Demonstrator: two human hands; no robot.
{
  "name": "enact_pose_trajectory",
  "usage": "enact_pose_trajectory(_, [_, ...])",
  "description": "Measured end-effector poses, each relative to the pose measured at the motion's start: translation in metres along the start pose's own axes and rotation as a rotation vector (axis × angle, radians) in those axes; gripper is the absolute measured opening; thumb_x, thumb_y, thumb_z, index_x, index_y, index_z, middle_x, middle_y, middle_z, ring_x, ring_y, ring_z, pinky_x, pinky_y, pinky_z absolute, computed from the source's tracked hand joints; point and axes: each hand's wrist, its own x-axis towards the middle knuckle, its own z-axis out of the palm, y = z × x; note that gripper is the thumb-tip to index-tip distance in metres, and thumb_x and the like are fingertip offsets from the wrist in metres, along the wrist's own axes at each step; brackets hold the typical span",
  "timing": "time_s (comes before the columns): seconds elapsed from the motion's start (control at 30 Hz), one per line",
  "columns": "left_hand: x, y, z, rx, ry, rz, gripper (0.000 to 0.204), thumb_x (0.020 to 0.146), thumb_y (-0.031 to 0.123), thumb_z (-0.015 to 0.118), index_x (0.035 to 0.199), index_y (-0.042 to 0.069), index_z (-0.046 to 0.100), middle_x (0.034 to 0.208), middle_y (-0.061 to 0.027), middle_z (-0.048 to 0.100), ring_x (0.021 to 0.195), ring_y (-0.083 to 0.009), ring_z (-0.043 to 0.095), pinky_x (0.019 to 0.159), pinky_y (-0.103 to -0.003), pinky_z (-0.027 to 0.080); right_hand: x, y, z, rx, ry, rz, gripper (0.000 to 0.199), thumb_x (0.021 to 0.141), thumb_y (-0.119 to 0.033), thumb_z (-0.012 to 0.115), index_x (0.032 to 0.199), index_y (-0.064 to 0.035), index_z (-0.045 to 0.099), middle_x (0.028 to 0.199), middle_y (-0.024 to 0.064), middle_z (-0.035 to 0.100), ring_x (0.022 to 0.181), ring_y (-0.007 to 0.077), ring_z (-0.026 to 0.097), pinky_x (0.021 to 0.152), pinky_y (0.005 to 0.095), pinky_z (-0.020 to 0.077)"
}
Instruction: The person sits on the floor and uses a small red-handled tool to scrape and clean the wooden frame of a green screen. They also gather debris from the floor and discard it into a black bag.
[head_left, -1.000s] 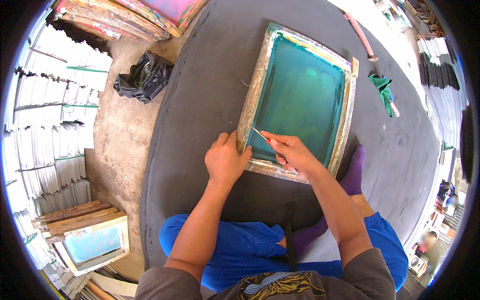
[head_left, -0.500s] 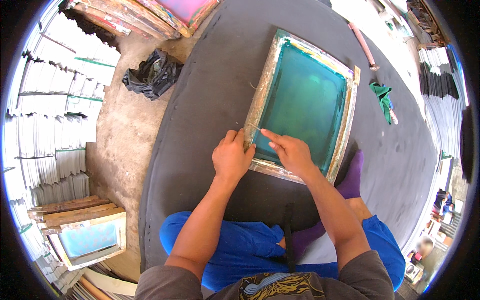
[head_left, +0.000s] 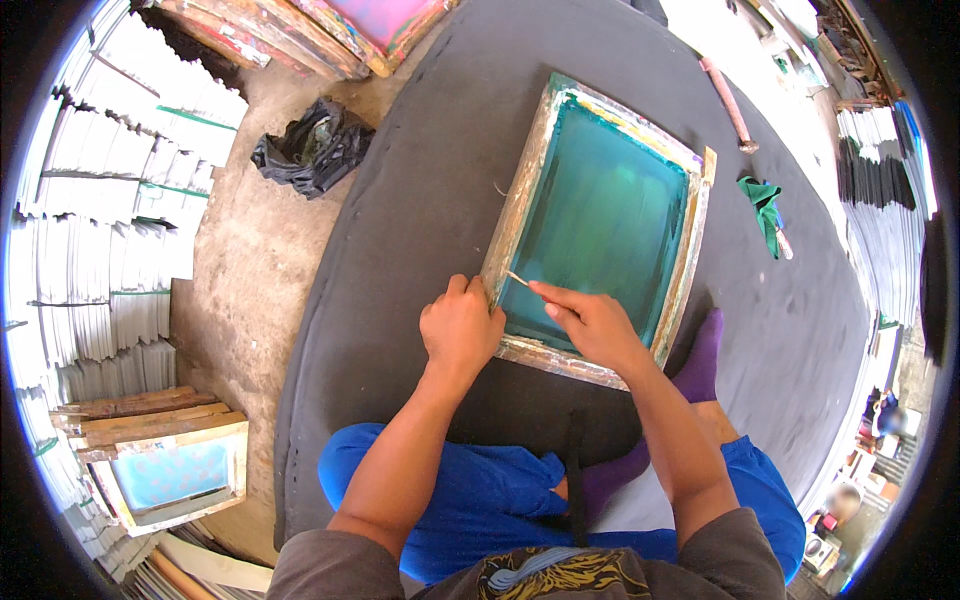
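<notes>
Screen-printing frame (head_left: 600,225) (teal mesh, wooden border) is lain flat on the dark mat (head_left: 400,230). Its near-left corner is gripped by left hand (head_left: 460,330); a thin stick (head_left: 517,279) is pinched in right hand (head_left: 592,322) fingertips at that corner. Only this corner appears worked; remaining edges seem left.

A rectangular wood-framed printing screen (head_left: 600,225) with teal mesh lies at centre; a pale-blue one (head_left: 165,470) at eight o'clock; a pink one (head_left: 385,20) at twelve; black plastic bag (head_left: 315,145) at eleven
</notes>
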Motion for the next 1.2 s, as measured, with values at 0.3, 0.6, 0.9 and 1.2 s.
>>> enact_pose_trajectory(0.3, [0.000, 0.002, -0.010, -0.051, 0.008, -0.050, 0.055, 0.079, 0.035, 0.086, 0.124, 0.007, 0.070, 0.109, -0.0148, 0.071, 0.094, -0.0391, 0.075, 0.079, -0.049, 0.061, -0.014, -0.014, 0.008, -0.169, 0.115, -0.047, 0.040, 0.104, -0.028, 0.064, 0.143, -0.0310, 0.067, 0.094, 0.0155, 0.075, 0.086, 0.0348, 0.071, 0.077, 0.0443, 0.0561])
enact_pose_trajectory(0.6, [-0.007, 0.002, 0.003, -0.119, 0.237, 0.087, 0.036, 0.080, 0.022, 0.086, 0.112, 0.011, 0.071, 0.109, -0.0107, 0.069, 0.094, -0.0362, 0.072, 0.080, -0.048, 0.058, -0.017, -0.010, 0.022, -0.203, 0.105, -0.038, 0.039, 0.104, -0.030, 0.063, 0.143, -0.0335, 0.067, 0.092, 0.0146, 0.074, 0.086, 0.0345, 0.071, 0.078, 0.0447, 0.0563])
enact_pose_trajectory(0.9, [-0.007, 0.001, 0.011, -0.135, 0.270, 0.096, 0.031, 0.081, 0.018, 0.085, 0.109, 0.013, 0.072, 0.114, -0.0088, 0.067, 0.100, -0.0342, 0.071, 0.082, -0.048, 0.055, -0.020, -0.004, 0.023, -0.117, 0.144, -0.033, 0.039, 0.104, -0.029, 0.063, 0.143, -0.0309, 0.067, 0.103, 0.0152, 0.077, 0.091, 0.0347, 0.073, 0.081, 0.0435, 0.0568])
enact_pose_trajectory(1.2, [0.000, 0.003, 0.012, -0.127, 0.279, 0.055, 0.017, 0.087, 0.025, 0.082, 0.095, 0.013, 0.074, 0.108, -0.0066, 0.068, 0.097, -0.0323, 0.070, 0.078, -0.047, 0.053, -0.018, 0.000, 0.022, -0.091, 0.168, -0.041, 0.039, 0.104, -0.028, 0.064, 0.143, -0.0291, 0.068, 0.104, 0.0157, 0.077, 0.091, 0.0345, 0.073, 0.080, 0.0426, 0.0568])
